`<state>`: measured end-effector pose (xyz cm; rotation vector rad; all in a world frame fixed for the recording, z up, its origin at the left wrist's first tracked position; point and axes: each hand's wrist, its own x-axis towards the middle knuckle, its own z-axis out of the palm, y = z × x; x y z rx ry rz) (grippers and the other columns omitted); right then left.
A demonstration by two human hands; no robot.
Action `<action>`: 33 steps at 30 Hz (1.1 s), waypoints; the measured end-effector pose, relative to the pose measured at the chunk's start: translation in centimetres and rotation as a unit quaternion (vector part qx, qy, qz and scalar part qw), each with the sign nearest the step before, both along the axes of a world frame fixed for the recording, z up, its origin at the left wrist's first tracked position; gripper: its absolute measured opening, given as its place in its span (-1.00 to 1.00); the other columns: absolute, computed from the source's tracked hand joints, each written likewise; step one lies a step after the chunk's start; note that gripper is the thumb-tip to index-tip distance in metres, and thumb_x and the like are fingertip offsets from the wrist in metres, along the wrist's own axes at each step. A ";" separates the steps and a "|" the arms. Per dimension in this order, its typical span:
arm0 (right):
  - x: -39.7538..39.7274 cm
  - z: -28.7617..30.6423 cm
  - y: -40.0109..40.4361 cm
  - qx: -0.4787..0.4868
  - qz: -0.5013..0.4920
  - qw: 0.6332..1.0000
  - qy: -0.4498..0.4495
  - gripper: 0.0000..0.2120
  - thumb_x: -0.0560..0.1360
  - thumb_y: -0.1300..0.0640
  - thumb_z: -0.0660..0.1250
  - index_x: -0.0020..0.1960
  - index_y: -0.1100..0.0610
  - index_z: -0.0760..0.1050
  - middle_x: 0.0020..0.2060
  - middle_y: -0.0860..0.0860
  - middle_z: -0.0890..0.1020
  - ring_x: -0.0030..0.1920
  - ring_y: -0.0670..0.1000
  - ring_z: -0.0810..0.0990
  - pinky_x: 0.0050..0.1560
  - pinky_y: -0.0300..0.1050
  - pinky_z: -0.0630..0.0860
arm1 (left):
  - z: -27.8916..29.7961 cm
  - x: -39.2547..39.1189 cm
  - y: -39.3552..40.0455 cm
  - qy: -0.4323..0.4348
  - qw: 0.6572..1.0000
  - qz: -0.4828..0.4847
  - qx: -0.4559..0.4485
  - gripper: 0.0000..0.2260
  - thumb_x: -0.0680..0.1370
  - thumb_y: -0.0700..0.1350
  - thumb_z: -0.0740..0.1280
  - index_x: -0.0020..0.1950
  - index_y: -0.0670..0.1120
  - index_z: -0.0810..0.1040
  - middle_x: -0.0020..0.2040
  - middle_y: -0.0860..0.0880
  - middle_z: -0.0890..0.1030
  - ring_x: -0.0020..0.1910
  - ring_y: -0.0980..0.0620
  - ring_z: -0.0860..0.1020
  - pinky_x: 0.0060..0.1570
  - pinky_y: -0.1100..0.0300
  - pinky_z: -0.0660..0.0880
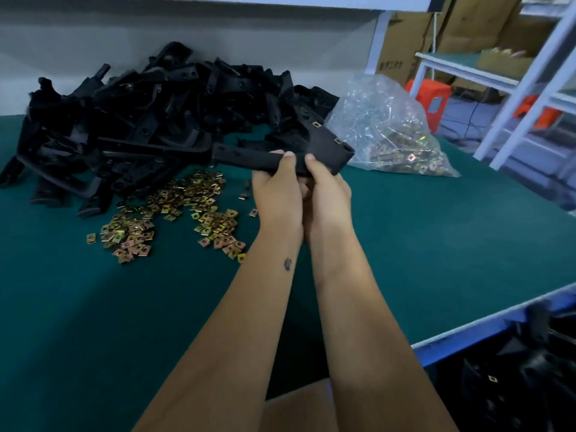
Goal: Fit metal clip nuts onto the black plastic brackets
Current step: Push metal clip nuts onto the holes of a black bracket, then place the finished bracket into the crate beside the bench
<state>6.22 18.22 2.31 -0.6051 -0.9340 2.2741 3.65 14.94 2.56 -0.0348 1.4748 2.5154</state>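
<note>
Both hands hold one black plastic bracket above the green table. My left hand grips its left arm with the thumb on top. Beside it, my right hand grips the bend of the bracket. Two metal clip nuts sit on the bracket's far arm. A large heap of black brackets lies at the back left. Loose brass-coloured clip nuts are scattered in front of the heap, left of my hands.
A clear plastic bag of clip nuts lies at the back right. A bin with black brackets stands below the table's blue edge at the lower right. White shelving, cardboard boxes and orange stools stand beyond the table.
</note>
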 end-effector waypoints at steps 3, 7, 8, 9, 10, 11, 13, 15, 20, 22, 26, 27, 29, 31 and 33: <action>3.6 0.1 3.1 0.021 -0.060 0.998 -0.016 -0.86 0.55 0.24 0.34 0.09 0.26 0.57 -0.27 0.10 0.68 -0.34 0.03 0.64 -0.26 -0.14 0.60 | 0.3 3.4 3.4 0.017 0.998 -0.053 -0.025 -0.94 0.58 -0.16 0.33 0.03 -0.09 0.54 -0.10 -0.06 0.67 -0.25 0.05 0.62 -0.17 0.19 0.55; 10.0 -0.4 7.5 -0.004 -0.185 0.983 -0.016 -0.76 0.55 0.27 0.34 0.18 0.34 0.55 -0.14 0.17 0.64 -0.27 0.07 0.60 -0.22 -0.12 0.59 | -0.2 9.8 8.3 0.040 0.984 -0.160 -0.063 -0.92 0.58 -0.11 0.34 0.04 -0.09 0.54 -0.09 -0.05 0.70 -0.15 0.01 0.68 0.00 0.03 0.61; 12.0 -0.6 8.5 -0.009 -0.220 0.975 -0.014 -0.76 0.55 0.28 0.33 0.18 0.36 0.54 -0.15 0.17 0.64 -0.28 0.06 0.61 -0.24 -0.15 0.58 | -0.4 11.7 9.5 0.055 0.978 -0.187 -0.074 -0.89 0.58 -0.11 0.34 0.06 -0.10 0.54 -0.05 -0.07 0.70 -0.09 -0.01 0.68 0.06 -0.01 0.60; 14.2 -0.8 9.4 -0.013 -0.255 0.967 -0.017 -0.77 0.56 0.28 0.33 0.17 0.37 0.55 -0.20 0.14 0.65 -0.32 0.02 0.61 -0.28 -0.18 0.58 | -0.8 13.8 10.7 0.073 0.971 -0.210 -0.085 -0.89 0.57 -0.10 0.34 0.07 -0.09 0.54 -0.03 -0.06 0.69 -0.05 -0.01 0.67 0.10 -0.01 0.59; 16.4 -1.1 10.3 -0.014 -0.289 0.957 -0.031 -0.80 0.56 0.27 0.33 0.13 0.35 0.56 -0.28 0.09 0.66 -0.37 -0.03 0.62 -0.33 -0.23 0.56 | -1.3 16.0 11.7 0.097 0.964 -0.227 -0.097 -0.88 0.57 -0.10 0.35 0.08 -0.08 0.55 -0.03 -0.02 0.68 -0.03 0.02 0.66 0.12 0.02 0.57; 18.7 -1.5 10.9 -0.015 -0.322 0.945 -0.054 -0.82 0.56 0.25 0.33 0.10 0.33 0.57 -0.35 0.05 0.65 -0.42 -0.08 0.61 -0.40 -0.28 0.52 | -1.9 18.1 12.6 0.127 0.956 -0.242 -0.111 -0.87 0.56 -0.09 0.36 0.09 -0.07 0.56 -0.04 0.03 0.67 -0.02 0.05 0.64 0.11 0.07 0.56; 23.5 -2.8 12.3 -0.023 -0.397 0.913 -0.091 -0.80 0.55 0.22 0.34 0.09 0.33 0.58 -0.36 0.03 0.64 -0.47 -0.14 0.59 -0.47 -0.34 0.45 | -3.3 22.8 13.7 0.189 0.929 -0.289 -0.135 -0.92 0.55 -0.07 0.38 0.03 -0.01 0.57 -0.11 0.14 0.65 -0.06 0.16 0.63 0.04 0.23 0.53; 27.2 -4.3 13.0 -0.039 -0.439 0.891 -0.111 -0.78 0.55 0.22 0.32 0.10 0.35 0.58 -0.28 0.06 0.64 -0.47 -0.16 0.58 -0.48 -0.37 0.43 | -5.1 26.3 14.0 0.230 0.902 -0.336 -0.144 -0.97 0.54 -0.04 0.39 -0.06 0.06 0.55 -0.21 0.22 0.63 -0.13 0.31 0.60 -0.04 0.36 0.49; 31.8 -8.3 13.4 -0.114 -0.475 0.865 -0.115 -0.90 0.50 0.27 0.30 -0.05 0.28 0.57 -0.27 0.13 0.62 -0.45 -0.04 0.59 -0.46 -0.29 0.48 | -9.8 29.6 13.9 0.200 0.834 -0.483 -0.174 -0.93 0.56 -0.10 0.37 0.00 0.06 0.57 -0.10 0.13 0.69 -0.06 0.21 0.64 0.01 0.19 0.54; 33.3 -9.4 14.4 -0.139 -0.501 0.849 -0.094 -0.94 0.49 0.33 0.28 -0.14 0.25 0.49 -0.35 0.14 0.54 -0.53 -0.01 0.52 -0.49 -0.23 0.45 | -10.8 29.9 14.0 0.181 0.805 -0.532 -0.193 -0.82 0.57 -0.20 0.34 -0.02 0.11 0.49 -0.14 0.17 0.68 -0.09 0.21 0.64 0.01 0.17 0.53; 37.0 -10.2 17.2 -0.177 -0.591 0.779 -0.117 -0.82 0.53 0.28 0.35 0.12 0.21 0.46 -0.24 0.10 0.61 -0.54 -0.09 0.53 -0.49 -0.24 0.48 | -11.4 28.7 13.8 0.167 0.770 -0.573 -0.227 -0.72 0.60 -0.22 0.24 0.19 0.13 0.34 -0.07 0.19 0.66 0.00 0.09 0.65 0.08 0.10 0.53; 37.6 -10.3 17.9 -0.180 -0.611 0.763 -0.105 -0.70 0.54 0.24 0.38 0.24 0.24 0.46 -0.15 0.12 0.65 -0.45 -0.08 0.60 -0.38 -0.22 0.57 | -11.3 28.2 13.7 0.168 0.767 -0.575 -0.230 -0.76 0.61 -0.20 0.22 0.17 0.12 0.39 -0.08 0.19 0.67 -0.03 0.14 0.65 0.04 0.14 0.53; 38.1 -10.0 19.0 -0.187 -0.632 0.747 -0.083 -0.56 0.53 0.20 0.42 0.36 0.28 0.42 -0.06 0.14 0.67 -0.24 -0.06 0.68 -0.06 -0.14 0.65 | -11.1 27.3 13.5 0.175 0.765 -0.574 -0.232 -0.82 0.62 -0.16 0.19 0.09 0.11 0.49 -0.14 0.18 0.70 -0.10 0.21 0.66 -0.03 0.19 0.50; 37.6 -10.0 19.5 -0.209 -0.623 0.749 -0.085 -0.55 0.54 0.21 0.41 0.37 0.26 0.37 0.04 0.17 0.64 -0.13 -0.02 0.65 0.07 -0.09 0.60 | -10.9 26.8 13.3 0.172 0.769 -0.570 -0.235 -0.82 0.64 -0.15 0.18 0.05 0.10 0.53 -0.16 0.17 0.70 -0.10 0.18 0.66 -0.05 0.20 0.50; 36.7 -10.4 19.4 -0.231 -0.599 0.756 -0.124 -0.59 0.55 0.22 0.39 0.35 0.23 0.38 0.10 0.17 0.60 -0.14 0.00 0.59 -0.05 -0.09 0.55 | -10.9 26.6 13.0 0.166 0.771 -0.567 -0.237 -0.82 0.64 -0.16 0.18 0.05 0.08 0.54 -0.14 0.13 0.71 -0.09 0.13 0.67 -0.03 0.20 0.50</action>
